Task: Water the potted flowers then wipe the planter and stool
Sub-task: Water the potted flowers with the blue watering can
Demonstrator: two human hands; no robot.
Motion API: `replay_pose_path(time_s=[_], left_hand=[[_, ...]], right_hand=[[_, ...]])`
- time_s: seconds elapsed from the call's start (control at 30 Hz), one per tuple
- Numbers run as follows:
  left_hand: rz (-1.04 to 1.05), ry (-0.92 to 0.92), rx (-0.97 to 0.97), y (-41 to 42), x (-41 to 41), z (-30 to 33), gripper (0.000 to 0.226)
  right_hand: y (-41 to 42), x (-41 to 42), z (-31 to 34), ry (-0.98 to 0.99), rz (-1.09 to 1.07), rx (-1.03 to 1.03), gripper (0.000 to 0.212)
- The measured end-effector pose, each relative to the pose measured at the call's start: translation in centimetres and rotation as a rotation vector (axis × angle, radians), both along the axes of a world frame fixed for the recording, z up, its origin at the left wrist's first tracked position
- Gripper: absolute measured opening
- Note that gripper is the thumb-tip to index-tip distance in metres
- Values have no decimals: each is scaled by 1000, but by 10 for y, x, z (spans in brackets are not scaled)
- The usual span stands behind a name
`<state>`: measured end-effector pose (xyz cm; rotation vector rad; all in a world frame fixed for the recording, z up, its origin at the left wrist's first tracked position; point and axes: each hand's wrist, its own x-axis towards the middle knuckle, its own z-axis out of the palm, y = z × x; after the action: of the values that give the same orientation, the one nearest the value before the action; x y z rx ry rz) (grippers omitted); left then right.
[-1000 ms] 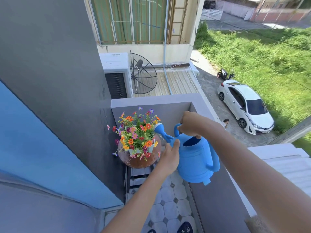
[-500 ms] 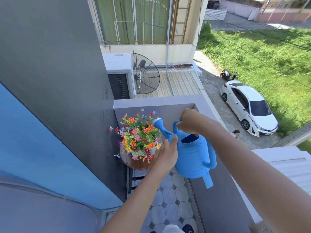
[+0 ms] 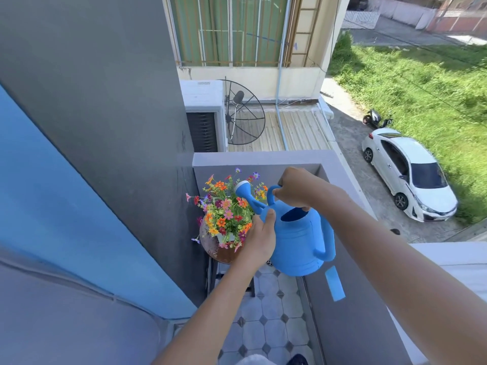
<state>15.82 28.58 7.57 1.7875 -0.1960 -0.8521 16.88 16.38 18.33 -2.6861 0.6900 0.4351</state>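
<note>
Blue watering can (image 3: 297, 241): held at centre, tilted, spout head (image 3: 242, 187) over the blooms at its 10 o'clock; contents not visible through the dark mouth. Right hand (image 3: 295, 188) clenched around the top handle at 12 o'clock. Left hand (image 3: 259, 238) pressed flat-fingered against the can's side at 9 o'clock, thumb up by the spout. Potted flowers (image 3: 226, 209): mixed orange, pink, red and purple, in a white planter (image 3: 224, 237) that appears to stand on a round brown stool (image 3: 213, 247). Tiled floor (image 3: 266, 320) below; grey parapet wall (image 3: 353, 312) at 3 o'clock. Beyond: satellite dish (image 3: 243, 111), white car (image 3: 408, 172)
</note>
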Motion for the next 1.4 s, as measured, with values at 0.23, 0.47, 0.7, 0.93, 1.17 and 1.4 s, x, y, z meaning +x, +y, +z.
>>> replay_pose_path(time_s=[0.23,0.47,0.7,0.93,1.17,1.4], left_hand=[[35,-23,15,13,2,1,70],[20,-20,4,12,0,5,67],[-25,-32,5,-1,-8,6,81],[-23,-23,-7,-3,-12,7,60],[6,-29,5,15,-14,13,50],[54,-26,41,38,-13,11,67]], right_hand=[[12,7,-1,-8,46,6,33],[15,0,5,-5,8,4,22],[5,-10,7,1,-43,-33,28],[-8,-14,0,-57,-59,7,24],[6,-8,-1,-74,10,15,27],[27,0,-5,-70,77,12,37]])
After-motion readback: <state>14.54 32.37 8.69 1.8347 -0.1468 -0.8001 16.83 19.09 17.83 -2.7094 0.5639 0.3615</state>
